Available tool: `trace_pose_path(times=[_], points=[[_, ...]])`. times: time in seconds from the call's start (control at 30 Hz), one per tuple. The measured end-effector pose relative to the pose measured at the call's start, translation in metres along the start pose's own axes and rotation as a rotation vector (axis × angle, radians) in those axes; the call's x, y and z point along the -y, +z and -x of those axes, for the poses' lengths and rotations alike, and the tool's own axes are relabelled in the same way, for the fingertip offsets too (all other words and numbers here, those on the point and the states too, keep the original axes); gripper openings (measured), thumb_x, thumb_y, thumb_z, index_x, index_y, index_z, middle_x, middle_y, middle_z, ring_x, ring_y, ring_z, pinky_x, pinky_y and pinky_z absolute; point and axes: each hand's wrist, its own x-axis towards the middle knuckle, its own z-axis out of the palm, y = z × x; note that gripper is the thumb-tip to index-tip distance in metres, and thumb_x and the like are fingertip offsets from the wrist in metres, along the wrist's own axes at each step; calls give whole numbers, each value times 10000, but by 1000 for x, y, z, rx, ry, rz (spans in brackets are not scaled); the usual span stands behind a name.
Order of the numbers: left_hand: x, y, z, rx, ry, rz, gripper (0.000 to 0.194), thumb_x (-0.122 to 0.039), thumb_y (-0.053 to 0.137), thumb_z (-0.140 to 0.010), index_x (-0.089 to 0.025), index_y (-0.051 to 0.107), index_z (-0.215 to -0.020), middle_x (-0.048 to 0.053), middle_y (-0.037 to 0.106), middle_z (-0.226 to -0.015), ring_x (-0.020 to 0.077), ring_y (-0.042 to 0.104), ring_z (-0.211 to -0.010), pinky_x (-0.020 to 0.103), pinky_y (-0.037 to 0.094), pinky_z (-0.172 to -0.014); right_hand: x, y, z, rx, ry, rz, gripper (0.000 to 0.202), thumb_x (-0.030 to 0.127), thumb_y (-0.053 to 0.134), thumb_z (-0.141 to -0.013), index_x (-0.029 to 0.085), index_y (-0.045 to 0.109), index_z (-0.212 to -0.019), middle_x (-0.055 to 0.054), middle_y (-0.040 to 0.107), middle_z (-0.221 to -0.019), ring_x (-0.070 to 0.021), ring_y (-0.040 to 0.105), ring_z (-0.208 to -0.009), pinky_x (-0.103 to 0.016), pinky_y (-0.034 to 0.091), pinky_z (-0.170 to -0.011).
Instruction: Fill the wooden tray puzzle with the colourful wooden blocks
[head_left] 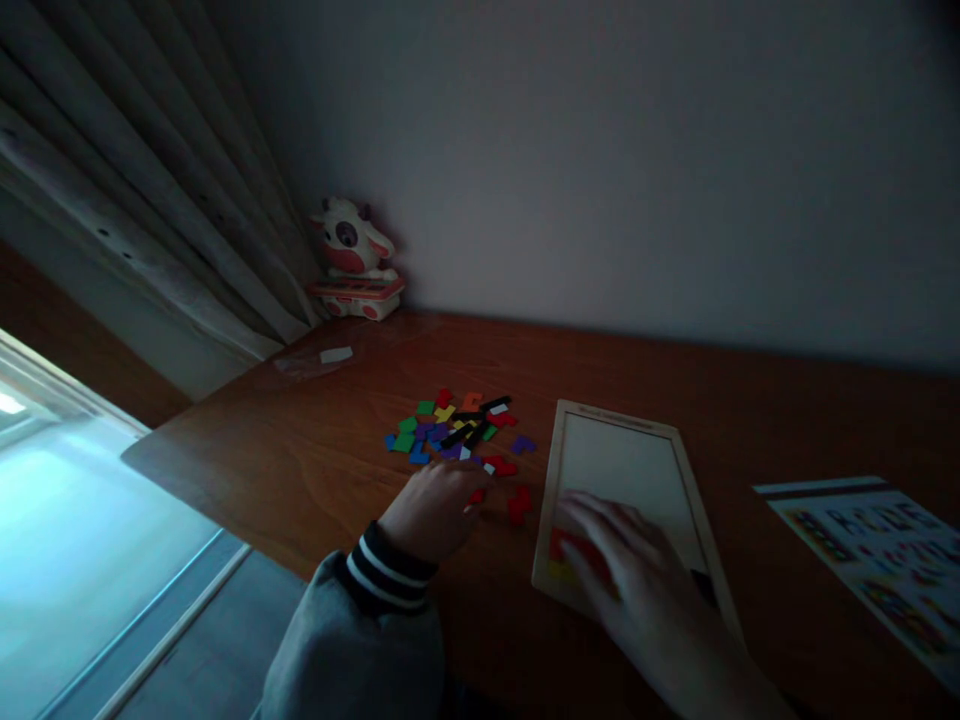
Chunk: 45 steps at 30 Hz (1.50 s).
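Note:
Several coloured flat puzzle pieces [450, 428] lie in a loose pile on the wooden table. My left hand [437, 508] is at the near side of the pile, its fingers curled by a red piece [478, 496]; whether it grips that piece is unclear. Another red piece [519, 505] lies between the pile and a framed wooden board [550, 480]. Over the board's near part is my right hand [630, 565], fingers apart, above red and yellow pieces [559, 568] in the frame. The palm hides part of these pieces.
A printed sheet [877, 560] lies on the table [720, 400] at the right. A cow-shaped toy [352, 260] stands at the back left, near a curtain [150, 180]. A small white paper [336, 355] is in front of the toy.

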Motion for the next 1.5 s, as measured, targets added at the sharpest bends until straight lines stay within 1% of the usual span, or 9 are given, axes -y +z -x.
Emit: trace_pose_path(times=[0.13,0.27,0.4,0.63,0.9,1.07,1.23,1.4,1.5], points=[[-1,-1,3,-56,-63,-13,252,-121,561,-866,-235,673,-1060,56,702,-1102,233,654,-1052,358,528,-909,37,34,-5,-19,-65,106,397,222,483,-939,147,547,-1323,-154,624,-1331,-330,599,-1182,-573,467,-948],[2,-2,6,-44,-139,-48,221,-129,584,-848,-242,687,-1008,51,716,-1063,251,675,-1010,377,539,-878,46,49,-4,-3,-110,120,341,200,492,-950,170,589,-1276,-143,619,-1342,-321,595,-1203,-569,436,-966],[5,1,5,-21,-82,-16,307,-100,563,-855,-258,681,-1091,40,718,-1123,252,668,-1057,386,525,-912,48,44,-5,34,-149,70,282,127,589,-903,180,648,-1174,-101,690,-1235,-279,660,-1086,-495,476,-946],[2,6,-5,-37,-34,52,174,-197,567,-895,-243,715,-972,39,739,-1024,219,685,-969,321,526,-864,60,33,-9,64,-88,-27,180,70,643,-855,209,677,-965,-30,713,-972,-221,674,-929,-385,547,-844],[-2,3,-7,2,76,87,209,-132,524,-892,-212,689,-992,55,705,-1022,199,664,-955,328,526,-865,60,20,-10,128,12,-187,497,45,606,-831,220,539,-1291,-70,669,-1214,-252,658,-1069,-418,580,-902],[-2,4,-7,-31,107,108,305,-54,575,-790,-223,681,-1022,46,688,-1063,198,645,-1000,336,522,-912,39,-3,-10,78,7,-263,555,55,601,-802,239,518,-1319,-69,658,-1255,-224,655,-1111,-379,575,-937],[-4,4,-8,-46,141,107,358,-39,614,-752,-208,677,-1062,75,671,-1124,226,641,-1013,370,529,-913,-7,-38,-7,-68,9,-233,399,149,559,-848,258,579,-1230,-68,674,-1200,-214,663,-1092,-372,569,-935],[-10,9,-14,-132,259,159,362,-52,600,-788,-213,672,-1104,65,663,-1134,212,628,-1045,348,526,-922,-44,-57,6,-30,118,-173,311,236,578,-850,264,630,-1155,-53,711,-1128,-201,704,-979,-339,592,-863],[-20,13,-21,-184,334,184,289,-67,589,-818,-192,686,-1061,67,673,-1106,205,624,-1027,335,528,-908,-59,-64,13,-3,174,-159,321,267,587,-850,264,628,-1169,-56,708,-1142,-212,697,-1006,-355,583,-877]])
